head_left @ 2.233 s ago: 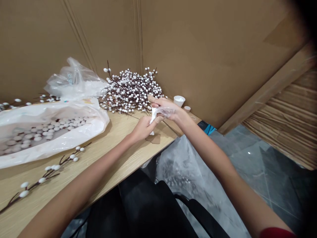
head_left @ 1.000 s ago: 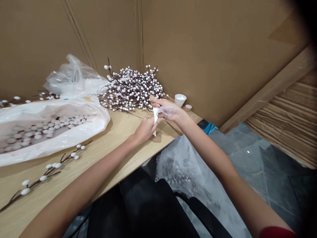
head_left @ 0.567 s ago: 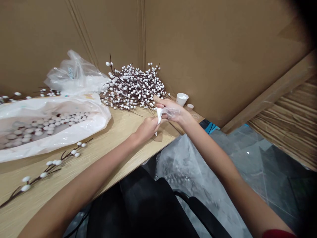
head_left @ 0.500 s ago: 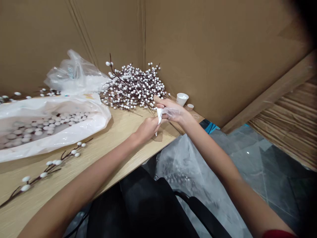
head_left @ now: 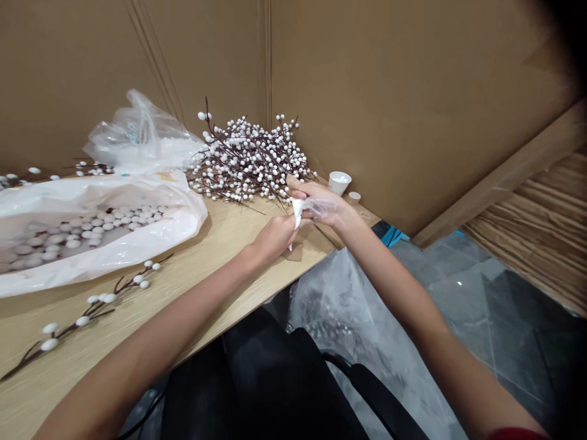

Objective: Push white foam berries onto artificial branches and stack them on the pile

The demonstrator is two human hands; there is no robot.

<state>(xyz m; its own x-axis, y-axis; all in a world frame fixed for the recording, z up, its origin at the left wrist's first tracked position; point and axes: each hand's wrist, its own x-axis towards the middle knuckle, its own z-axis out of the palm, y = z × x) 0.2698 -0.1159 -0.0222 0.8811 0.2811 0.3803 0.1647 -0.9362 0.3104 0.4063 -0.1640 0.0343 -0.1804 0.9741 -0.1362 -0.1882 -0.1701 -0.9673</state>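
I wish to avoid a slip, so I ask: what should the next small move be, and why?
Probably gather the clear plastic closer into the right hand while the left hand grips the white part. The left hand is closed on the white part, but the clear plastic lies crumpled across the right palm and looks loose.

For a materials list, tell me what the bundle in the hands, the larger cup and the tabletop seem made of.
Bundle: the clear part looks like crinkled, glossy plastic film; the white part is uncertain.
Larger cup: plastic or coated paper, unclear which; smooth and white.
Tabletop: likely wood or laminate, pale with slight sheen, by its grainlike streaks.
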